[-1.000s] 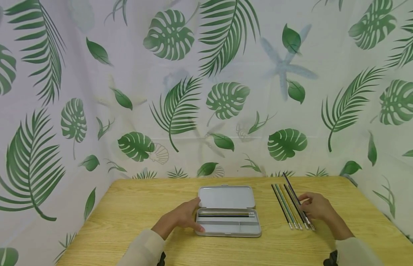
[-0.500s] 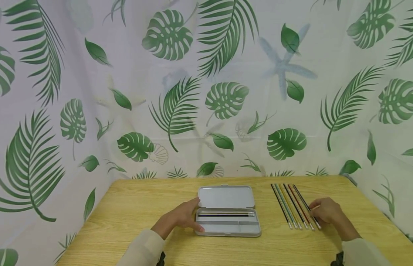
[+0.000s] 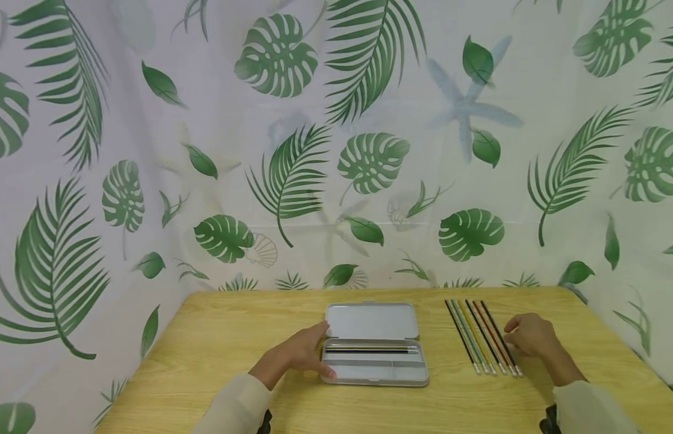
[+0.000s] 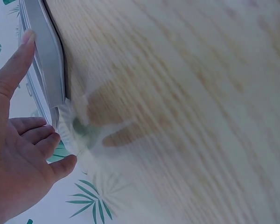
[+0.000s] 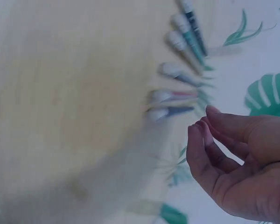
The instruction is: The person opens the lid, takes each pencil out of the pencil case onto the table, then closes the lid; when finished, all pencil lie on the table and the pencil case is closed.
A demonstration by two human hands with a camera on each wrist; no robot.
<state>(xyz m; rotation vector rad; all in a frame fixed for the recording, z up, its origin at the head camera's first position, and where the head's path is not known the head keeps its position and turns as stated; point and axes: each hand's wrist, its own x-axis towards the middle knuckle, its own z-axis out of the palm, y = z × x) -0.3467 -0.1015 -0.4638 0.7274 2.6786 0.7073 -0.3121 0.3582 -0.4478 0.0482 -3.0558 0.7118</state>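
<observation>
An open grey pencil case (image 3: 363, 372) lies on the table with its lid (image 3: 372, 321) folded back. Two or so pencils (image 3: 371, 349) rest in its rear compartment, one of them black. My left hand (image 3: 300, 351) touches the case's left side, its thumb straight at the front corner and its fingers at the hinge end. To the right of the case, several pencils (image 3: 479, 337) lie in a slanted row, white eraser ends towards me. Just beside the rightmost black pencil is my right hand (image 3: 533, 337), its fingers loosely bent with nothing between them.
The wooden table (image 3: 233, 319) reaches back to a hanging white cloth (image 3: 314, 199) printed with green leaves. Inside the case, the front part is split by a small divider (image 3: 392, 369).
My right hand has let go of a dark pencil, which now lies at the right end of the row, and has drawn slightly rightward. The left hand stays at the case.
</observation>
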